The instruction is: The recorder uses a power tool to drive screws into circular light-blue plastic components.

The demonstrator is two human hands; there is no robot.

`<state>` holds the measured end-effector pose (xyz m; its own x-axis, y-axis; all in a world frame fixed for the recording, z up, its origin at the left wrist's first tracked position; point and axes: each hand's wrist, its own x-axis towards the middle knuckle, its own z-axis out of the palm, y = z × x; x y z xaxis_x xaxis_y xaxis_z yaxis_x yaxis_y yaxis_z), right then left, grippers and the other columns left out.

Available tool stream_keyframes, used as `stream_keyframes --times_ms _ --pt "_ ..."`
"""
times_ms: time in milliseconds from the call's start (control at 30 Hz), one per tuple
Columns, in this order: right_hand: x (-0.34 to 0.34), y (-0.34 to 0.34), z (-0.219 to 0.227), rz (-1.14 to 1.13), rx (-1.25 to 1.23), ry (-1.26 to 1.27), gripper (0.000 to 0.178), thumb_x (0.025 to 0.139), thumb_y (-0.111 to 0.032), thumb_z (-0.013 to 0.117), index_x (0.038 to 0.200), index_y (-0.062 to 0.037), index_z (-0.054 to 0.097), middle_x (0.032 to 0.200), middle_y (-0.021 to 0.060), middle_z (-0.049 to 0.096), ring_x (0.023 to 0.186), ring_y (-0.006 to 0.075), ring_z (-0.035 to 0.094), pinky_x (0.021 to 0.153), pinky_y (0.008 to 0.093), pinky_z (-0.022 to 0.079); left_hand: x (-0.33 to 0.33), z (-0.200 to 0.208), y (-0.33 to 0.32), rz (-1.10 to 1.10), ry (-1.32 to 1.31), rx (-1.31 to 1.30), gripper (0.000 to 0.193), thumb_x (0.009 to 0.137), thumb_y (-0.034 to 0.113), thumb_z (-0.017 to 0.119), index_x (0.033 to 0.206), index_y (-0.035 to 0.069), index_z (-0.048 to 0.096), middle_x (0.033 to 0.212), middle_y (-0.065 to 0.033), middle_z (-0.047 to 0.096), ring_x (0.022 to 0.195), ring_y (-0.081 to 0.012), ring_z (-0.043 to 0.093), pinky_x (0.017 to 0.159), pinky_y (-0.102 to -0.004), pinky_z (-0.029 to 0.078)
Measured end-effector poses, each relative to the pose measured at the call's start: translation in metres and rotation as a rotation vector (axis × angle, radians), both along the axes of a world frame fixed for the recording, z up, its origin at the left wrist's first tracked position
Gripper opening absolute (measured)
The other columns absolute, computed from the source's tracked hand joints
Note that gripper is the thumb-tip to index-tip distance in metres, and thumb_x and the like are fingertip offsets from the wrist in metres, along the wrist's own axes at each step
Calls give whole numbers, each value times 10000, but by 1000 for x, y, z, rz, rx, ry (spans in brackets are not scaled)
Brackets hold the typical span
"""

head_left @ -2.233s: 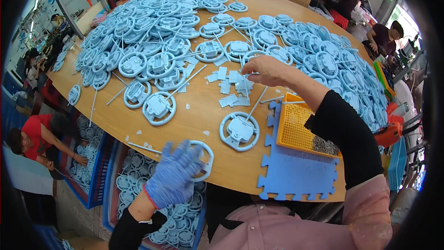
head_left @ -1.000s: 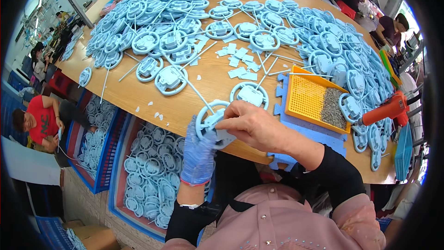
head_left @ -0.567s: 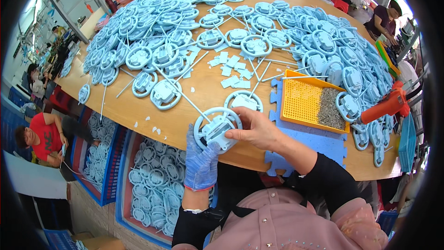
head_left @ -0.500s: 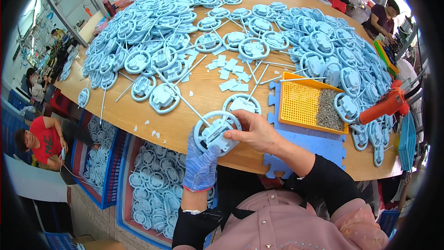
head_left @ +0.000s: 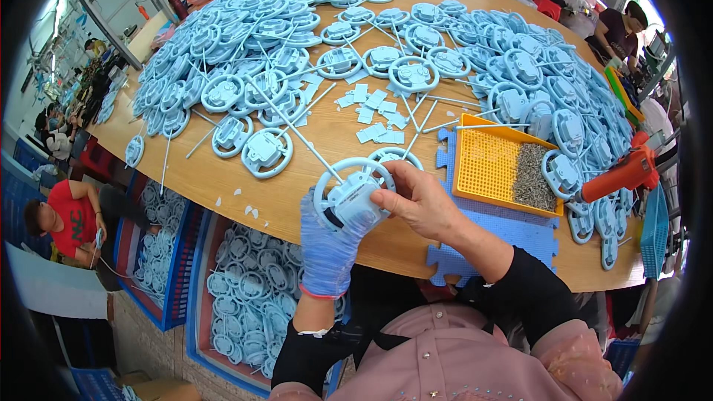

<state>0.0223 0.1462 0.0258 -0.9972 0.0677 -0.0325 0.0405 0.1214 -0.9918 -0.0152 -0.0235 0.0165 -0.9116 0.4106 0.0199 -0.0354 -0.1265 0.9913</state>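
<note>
Over the table's front edge, a light blue plastic ring-shaped part (head_left: 355,194) with a boxy middle and a long thin rod is held in both hands. My left hand (head_left: 327,241), in a blue-grey knit glove, grips its lower left side. My bare right hand (head_left: 422,200) closes on its right side, thumb pressed on the smooth, pale face of the box. The rod points away to the upper left. Just behind it lies another ring part (head_left: 395,157), partly hidden by my right hand. Small flat light blue plates (head_left: 375,111) lie loose farther back.
Heaps of similar parts (head_left: 230,37) cover the far table. To the right, a yellow tray (head_left: 483,156) of small screws rests on a blue foam mat (head_left: 497,234), near an orange power screwdriver (head_left: 620,174). Below left stand full crates (head_left: 194,319); a person in red (head_left: 74,215) sits beyond.
Both hands and the held part have shifted slightly up and right. A smooth pale face now shows on the box where dark slots showed before. The view has moved a little.
</note>
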Motion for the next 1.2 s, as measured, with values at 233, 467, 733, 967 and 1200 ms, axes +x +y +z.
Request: stream_keyframes --times_ms 233,467,733,967,1200 --pt "-11 21 -7 -97 -122 14 415 893 -248 671 1175 23 532 954 84 655 847 139 632 709 299 526 -22 -3 31 28 38 139 711 748 284 822 1246 3 399 1084 -106 598 1003 -163 611 816 -291 529" --pt "-48 128 20 -539 -506 111 258 921 -178 611 1120 -21 565 1037 98 636 951 172 630 842 317 518 -149 -4 28 13 522 -943 760 776 319 771 1369 3 416 1083 -141 605 994 -252 614 825 -327 507" --pt "-171 141 0 -63 1246 298 536 756 -279 732 1233 -104 560 1345 146 488 1249 347 441 1028 428 392 -270 14 110 4 969 -937 596 797 336 705 1288 52 522 1249 -233 538 1161 -379 513 985 -433 419" --pt "-248 157 -9 77 1515 140 606 773 -413 685 1306 -199 490 1374 176 443 1253 358 443 982 526 389 -312 29 163 -293 627 -1517 1074 615 602 742 1479 163 281 1425 -197 397 1276 -363 450 1036 -434 404" --pt "-221 245 34 101 1745 -394 441 759 -323 683 1162 -164 604 1050 130 623 1075 312 589 846 491 480 -328 27 155 -393 692 -1445 1197 575 579 773 1507 99 196 1363 -289 417 1261 -420 428 1047 -400 384"
